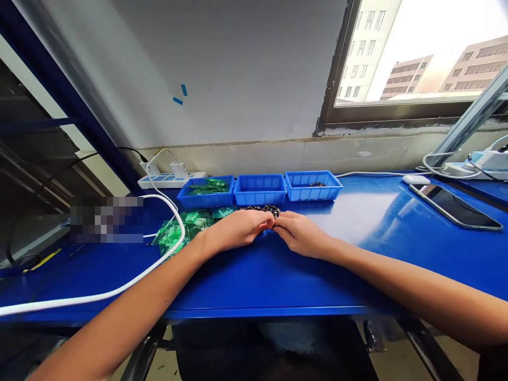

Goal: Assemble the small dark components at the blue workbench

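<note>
My left hand [238, 228] and my right hand [299, 232] rest on the blue table [278, 275], fingertips meeting in a pinch at the near edge of a small pile of dark parts [264, 209]. Both hands have their fingers curled together; what they pinch is too small to make out. Just beyond the pile stand three blue bins: the left bin [205, 192] holds green pieces, the middle bin [260, 189] looks bare, and the right bin [313, 186] holds a few dark parts. Green packets [186, 225] lie left of my left hand.
A white cable [119, 288] curves across the table's left side from a power strip [169, 180] at the wall. At the right lie a phone [456, 206], a white mouse [415, 180] and more cables. A window sits above the right end.
</note>
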Action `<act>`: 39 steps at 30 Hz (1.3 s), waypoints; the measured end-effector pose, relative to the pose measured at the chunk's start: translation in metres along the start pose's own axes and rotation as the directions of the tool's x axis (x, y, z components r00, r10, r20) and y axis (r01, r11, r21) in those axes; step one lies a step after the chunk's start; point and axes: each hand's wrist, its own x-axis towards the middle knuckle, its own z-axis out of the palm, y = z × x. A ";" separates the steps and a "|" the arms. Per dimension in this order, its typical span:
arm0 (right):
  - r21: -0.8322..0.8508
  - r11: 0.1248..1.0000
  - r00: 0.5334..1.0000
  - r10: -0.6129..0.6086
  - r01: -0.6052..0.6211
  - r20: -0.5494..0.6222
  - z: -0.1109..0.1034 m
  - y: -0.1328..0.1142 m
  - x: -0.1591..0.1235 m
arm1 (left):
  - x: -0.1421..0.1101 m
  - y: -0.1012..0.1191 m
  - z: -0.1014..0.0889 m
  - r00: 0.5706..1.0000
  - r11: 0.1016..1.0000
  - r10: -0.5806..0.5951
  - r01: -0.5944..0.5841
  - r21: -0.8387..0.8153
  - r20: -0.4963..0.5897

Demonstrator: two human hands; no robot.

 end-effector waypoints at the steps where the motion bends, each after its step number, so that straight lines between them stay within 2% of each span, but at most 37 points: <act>1: -0.008 1.000 1.000 -0.003 0.003 -0.001 0.000 0.000 0.000 | -0.001 0.000 -0.001 1.000 1.000 -0.029 0.029 -0.001 0.003; 5: -0.022 1.000 1.000 0.013 -0.013 0.002 0.001 0.000 -0.001 | -0.001 -0.001 -0.003 0.996 0.996 -0.086 0.086 0.012 0.028; 11: -0.065 0.996 0.997 0.058 -0.055 0.055 0.002 -0.003 -0.002 | -0.001 0.006 -0.001 0.996 0.983 -0.021 0.005 0.185 0.084; 18: -0.129 0.977 0.984 0.175 -0.170 0.028 -0.002 -0.011 -0.003 | 0.002 0.009 0.002 0.996 0.984 -0.021 0.005 0.177 0.090; 22: -0.166 0.954 0.967 0.254 -0.251 -0.001 -0.004 -0.012 -0.001 | 0.003 0.008 0.004 0.991 0.982 -0.064 0.043 0.182 0.114; 26: -0.128 0.936 0.944 0.329 -0.327 -0.004 -0.005 -0.010 0.002 | 0.004 0.008 0.004 0.983 0.978 -0.121 0.093 0.187 0.141; 31: -0.039 0.957 0.954 0.289 -0.287 0.079 -0.008 -0.009 0.003 | 0.003 0.009 0.003 0.975 0.973 -0.165 0.137 0.184 0.147; 39: -0.028 0.969 0.955 0.245 -0.244 0.168 -0.013 -0.010 0.001 | 0.004 0.008 0.002 0.973 0.974 -0.173 0.146 0.175 0.152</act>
